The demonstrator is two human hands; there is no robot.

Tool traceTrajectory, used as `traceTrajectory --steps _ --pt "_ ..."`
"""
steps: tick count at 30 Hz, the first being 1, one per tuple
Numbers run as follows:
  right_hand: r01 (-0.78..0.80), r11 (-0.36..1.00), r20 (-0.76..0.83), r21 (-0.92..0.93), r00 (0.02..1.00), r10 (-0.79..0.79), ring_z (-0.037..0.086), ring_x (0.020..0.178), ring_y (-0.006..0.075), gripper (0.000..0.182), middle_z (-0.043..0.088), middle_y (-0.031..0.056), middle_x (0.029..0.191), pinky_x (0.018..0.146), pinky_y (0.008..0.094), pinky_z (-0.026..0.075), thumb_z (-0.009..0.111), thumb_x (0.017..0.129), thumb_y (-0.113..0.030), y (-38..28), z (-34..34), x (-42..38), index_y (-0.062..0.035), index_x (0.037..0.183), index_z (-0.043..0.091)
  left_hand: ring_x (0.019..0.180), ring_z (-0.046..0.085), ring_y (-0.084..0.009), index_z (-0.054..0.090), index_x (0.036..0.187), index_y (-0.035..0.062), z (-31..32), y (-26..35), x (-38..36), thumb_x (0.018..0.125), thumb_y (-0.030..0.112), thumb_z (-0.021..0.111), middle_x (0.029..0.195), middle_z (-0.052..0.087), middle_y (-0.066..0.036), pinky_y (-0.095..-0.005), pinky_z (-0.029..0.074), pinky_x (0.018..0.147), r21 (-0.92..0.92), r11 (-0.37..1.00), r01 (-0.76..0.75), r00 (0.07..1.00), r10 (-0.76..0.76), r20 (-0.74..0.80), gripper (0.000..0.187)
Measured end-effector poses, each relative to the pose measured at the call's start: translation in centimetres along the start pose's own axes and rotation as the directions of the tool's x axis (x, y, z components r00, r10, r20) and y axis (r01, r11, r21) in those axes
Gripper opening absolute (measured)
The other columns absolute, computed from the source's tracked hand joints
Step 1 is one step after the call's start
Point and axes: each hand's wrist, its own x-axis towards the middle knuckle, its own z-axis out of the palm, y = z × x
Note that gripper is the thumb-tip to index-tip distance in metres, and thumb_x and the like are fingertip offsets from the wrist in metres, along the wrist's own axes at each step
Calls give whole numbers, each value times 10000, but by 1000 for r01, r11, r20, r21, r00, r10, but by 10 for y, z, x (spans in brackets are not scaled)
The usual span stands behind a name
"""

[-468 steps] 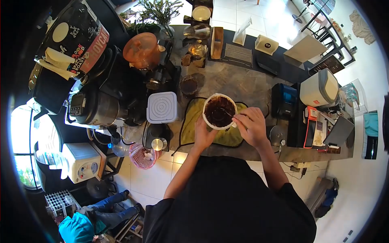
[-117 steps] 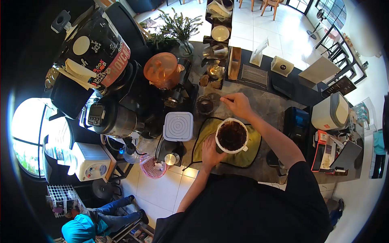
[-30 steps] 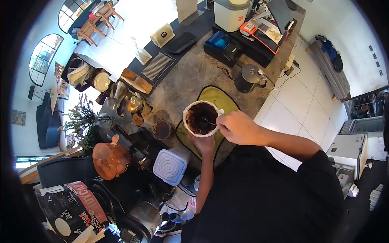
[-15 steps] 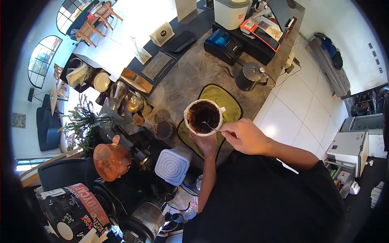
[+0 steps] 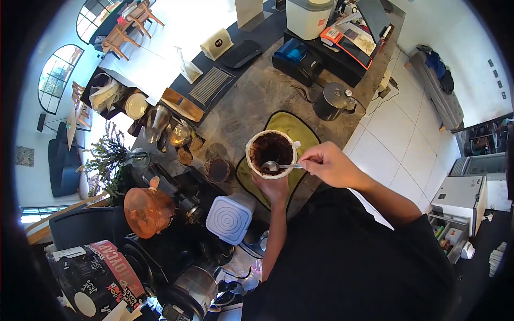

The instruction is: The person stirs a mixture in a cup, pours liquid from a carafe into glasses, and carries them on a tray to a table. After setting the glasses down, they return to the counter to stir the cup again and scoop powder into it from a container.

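Observation:
My left hand (image 5: pixel 274 187) grips a white coffee dripper (image 5: pixel 297 144) from its near side, with some fingers hidden beneath it. Dark wet coffee grounds (image 5: pixel 265 143) coat the inner wall of the dripper, leaving a hollow in the middle. My right hand (image 5: pixel 333 166) pinches the handle of a metal spoon (image 5: pixel 272 166), whose bowl rests inside the dripper by the near rim. Below the dripper a green cloth (image 5: pixel 305 136) with a black border covers part of the counter. A glass with dark liquid (image 5: pixel 218 170) stands to the left of my left hand.
A black gooseneck kettle (image 5: pixel 333 100) stands at the back right of the counter (image 5: pixel 257 91). Nearer to me are a lidded plastic container (image 5: pixel 229 219) and a grinder with an orange hopper (image 5: pixel 147 211). A small printer (image 5: pixel 297 60) sits farther back.
My right hand has moved slightly up and right. The spoon has turned so its bowl shows near the dripper's near-left rim. My left hand still holds the dripper.

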Motion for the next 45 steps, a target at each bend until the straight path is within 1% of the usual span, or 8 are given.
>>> traceTrajectory --steps 4,12,19,30,36,40,42,45 --pt "-125 950 13 286 992 126 535 629 50 178 615 1 684 566 246 409 633 975 -68 6 0 9 97 960 700 1228 518 -425 506 1400 -15 2 2 1 659 280 925 1302 573 -218 -521 358 1047 -5 998 68 998 -68 -19 900" --pt "-8 999 -155 -50 988 0 456 637 31 148 593 -28 723 547 246 373 634 982 -56 -1 19 6 61 1026 712 1214 535 -419 567 1340 -21 0 4 4 703 318 894 1280 613 -209 -537 374 1039 55 995 -83 996 86 -40 793" --pt "16 993 -196 -116 980 -38 485 596 52 147 596 30 654 535 273 404 660 961 -81 -1 32 -1 24 1033 734 1224 522 -431 557 1339 -24 4 -2 -1 701 300 896 1297 597 -211 -545 361 1042 -72 997 31 998 -35 -50 792" --pt "142 960 -165 -240 969 -185 658 608 321 164 692 164 744 564 380 476 647 942 -155 -14 36 -11 -33 991 745 1245 498 -438 525 1364 -29 6 -17 -6 702 275 888 1314 576 -224 -547 342 1052 7 995 -103 994 103 19 814" --pt "37 993 -160 -109 986 -54 640 596 306 170 702 168 785 554 376 484 653 942 -161 -8 33 -12 -20 978 741 1234 506 -433 522 1371 -32 4 -7 -3 695 288 898 1311 580 -220 -539 349 1047 -145 989 1 1000 -1 -4 837" --pt "-33 999 -157 20 987 36 644 662 300 154 709 158 813 620 376 496 655 942 -150 -2 15 -3 -26 963 743 1231 512 -419 521 1383 -24 -2 2 1 682 292 908 1302 586 -208 -525 351 1048 1 1000 7 1000 -7 -20 861" --pt "209 884 -178 -418 936 -305 648 761 280 123 707 121 825 790 382 482 659 937 -127 -4 -6 6 -43 966 745 1239 512 -402 519 1403 -1 -5 8 7 676 298 914 1327 581 -191 -515 351 1055 6 1000 -3 997 3 74 880" --pt "429 716 -9 -550 855 -519 636 846 255 110 694 89 849 947 401 407 650 942 -113 3 -39 29 -70 996 736 1283 487 -380 529 1419 39 0 6 8 686 316 912 1413 542 -170 -515 337 1080 -76 994 79 994 -72 83 872"
